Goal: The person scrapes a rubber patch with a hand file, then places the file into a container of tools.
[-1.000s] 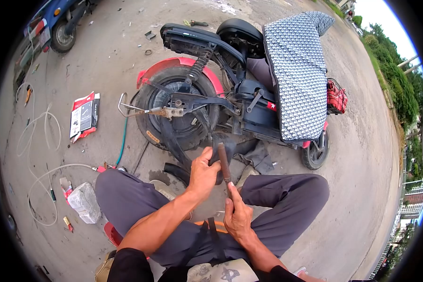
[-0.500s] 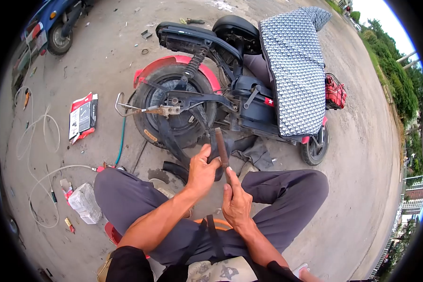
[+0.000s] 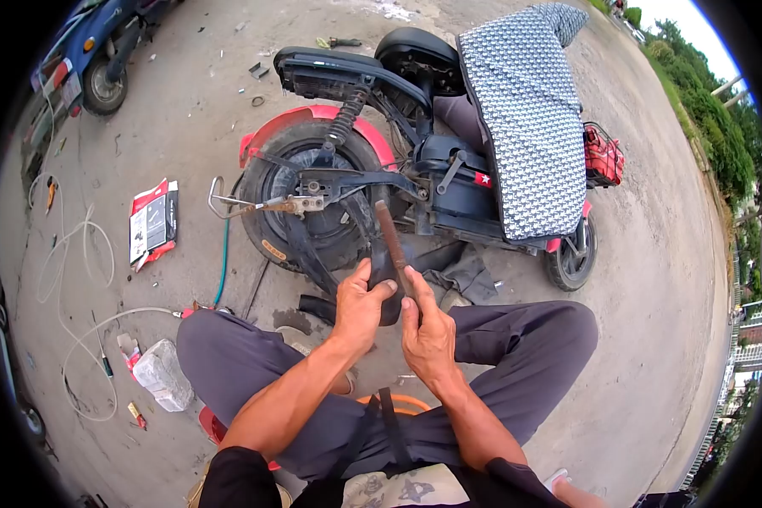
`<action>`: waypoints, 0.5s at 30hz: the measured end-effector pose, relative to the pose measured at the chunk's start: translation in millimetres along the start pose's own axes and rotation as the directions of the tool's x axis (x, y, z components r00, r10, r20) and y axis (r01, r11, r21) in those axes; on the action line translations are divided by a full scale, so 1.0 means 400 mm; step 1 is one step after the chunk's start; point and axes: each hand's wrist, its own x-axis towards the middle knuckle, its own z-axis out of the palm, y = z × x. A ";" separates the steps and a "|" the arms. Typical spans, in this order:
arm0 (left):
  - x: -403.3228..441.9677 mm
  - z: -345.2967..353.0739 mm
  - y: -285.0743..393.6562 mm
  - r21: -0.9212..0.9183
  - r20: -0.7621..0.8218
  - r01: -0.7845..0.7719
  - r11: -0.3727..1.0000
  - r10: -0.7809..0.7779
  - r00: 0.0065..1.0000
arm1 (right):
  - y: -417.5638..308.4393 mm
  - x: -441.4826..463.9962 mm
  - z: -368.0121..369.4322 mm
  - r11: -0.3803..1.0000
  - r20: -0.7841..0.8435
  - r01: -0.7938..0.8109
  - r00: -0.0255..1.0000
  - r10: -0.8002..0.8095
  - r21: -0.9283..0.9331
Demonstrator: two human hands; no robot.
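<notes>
My right hand (image 3: 429, 334) is closed around a long, flat, rusty brown file (image 3: 391, 241), its far end pointing up toward the wheel. Beside it my left hand (image 3: 360, 309) is closed on a black rubber inner tube (image 3: 384, 269), thumb on top. The tube runs down between my knees, partly hidden by the hands, and another black piece of it (image 3: 316, 306) shows left of my left hand. Past both hands lies the rear wheel (image 3: 267, 224) of a scooter resting on its side, with a metal hooked tool (image 3: 220, 199) at its axle.
A patterned cover (image 3: 525, 127) drapes the scooter's front. On the ground at left are a red-and-black package (image 3: 154, 224), a pale block (image 3: 162, 377), a clear hose (image 3: 114, 303) and a teal hose (image 3: 223, 262). Dark cloth (image 3: 461, 275) lies beyond my right hand. A blue vehicle (image 3: 85, 38) stands at upper left.
The file has shifted slightly up and left, its tip tilting left, with my right hand still holding it. My left hand stays on the inner tube. The camera view has shifted a little.
</notes>
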 end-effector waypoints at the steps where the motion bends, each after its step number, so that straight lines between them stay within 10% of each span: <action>1: -0.007 0.008 0.013 -0.063 -0.020 0.033 0.997 -0.035 0.999 | -0.002 0.002 -0.002 0.999 -0.034 0.030 0.999 -0.029 0.031; 15: -0.016 -0.006 -0.016 0.039 -0.016 -0.024 0.999 0.024 1.000 | 0.010 0.007 0.005 0.992 -0.092 0.115 0.990 -0.110 0.054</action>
